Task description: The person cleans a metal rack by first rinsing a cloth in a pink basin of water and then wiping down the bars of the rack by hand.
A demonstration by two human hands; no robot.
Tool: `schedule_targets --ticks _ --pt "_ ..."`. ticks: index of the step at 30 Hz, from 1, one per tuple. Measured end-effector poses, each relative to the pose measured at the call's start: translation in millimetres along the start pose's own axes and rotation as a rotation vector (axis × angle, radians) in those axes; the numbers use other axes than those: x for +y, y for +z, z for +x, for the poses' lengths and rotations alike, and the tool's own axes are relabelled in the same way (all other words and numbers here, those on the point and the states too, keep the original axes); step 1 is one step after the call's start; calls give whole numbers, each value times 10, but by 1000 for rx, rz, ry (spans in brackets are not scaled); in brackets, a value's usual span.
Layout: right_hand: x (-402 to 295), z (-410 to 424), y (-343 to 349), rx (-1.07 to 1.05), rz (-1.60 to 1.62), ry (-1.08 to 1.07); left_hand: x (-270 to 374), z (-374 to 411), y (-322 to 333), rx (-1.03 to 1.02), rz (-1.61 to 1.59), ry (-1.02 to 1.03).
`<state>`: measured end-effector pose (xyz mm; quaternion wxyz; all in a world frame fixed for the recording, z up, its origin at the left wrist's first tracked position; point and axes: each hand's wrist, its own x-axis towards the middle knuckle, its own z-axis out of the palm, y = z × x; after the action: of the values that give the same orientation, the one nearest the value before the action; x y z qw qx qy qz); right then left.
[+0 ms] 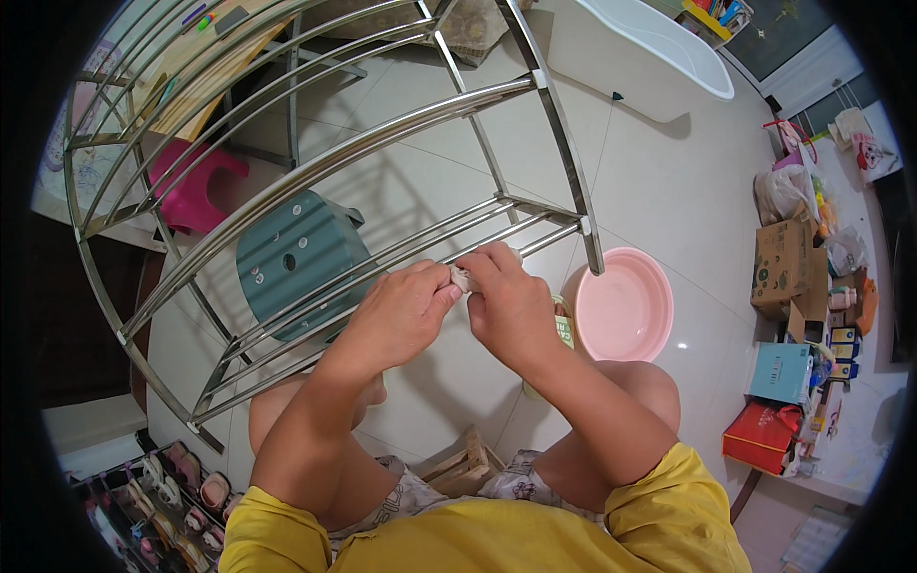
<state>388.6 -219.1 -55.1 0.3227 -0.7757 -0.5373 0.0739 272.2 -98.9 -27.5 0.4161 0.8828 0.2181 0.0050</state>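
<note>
A metal-tube rack with several shelves of parallel bars stands tilted across the view in front of me. Both hands meet at its lowest visible shelf, near the middle of the picture. My left hand grips one end of a small whitish cloth, thumb and fingers closed on it. Curled round the cloth's other side is my right hand, close to the bars. Only a small bunched part of the cloth shows between the hands; the fingers hide the rest. Whether the cloth touches a bar I cannot tell.
Right of the rack's leg, a pink plastic basin sits on the tiled floor. Behind the bars are a teal stool and a magenta stool. A white tub stands farther back. Boxes line the right side, and a shoe rack stands lower left.
</note>
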Motion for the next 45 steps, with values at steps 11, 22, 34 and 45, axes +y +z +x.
schedule_targets --ticks 11,22,34,45 --pt "367 155 -244 162 -77 158 -24 5 -18 -21 11 7" --pt "422 160 -241 127 -150 191 -24 -11 -6 8 -1 19" --pt "-27 -14 17 53 -16 34 -43 -14 25 24 -10 36" --pt "79 53 -144 50 69 73 -64 -9 29 38 -25 37"
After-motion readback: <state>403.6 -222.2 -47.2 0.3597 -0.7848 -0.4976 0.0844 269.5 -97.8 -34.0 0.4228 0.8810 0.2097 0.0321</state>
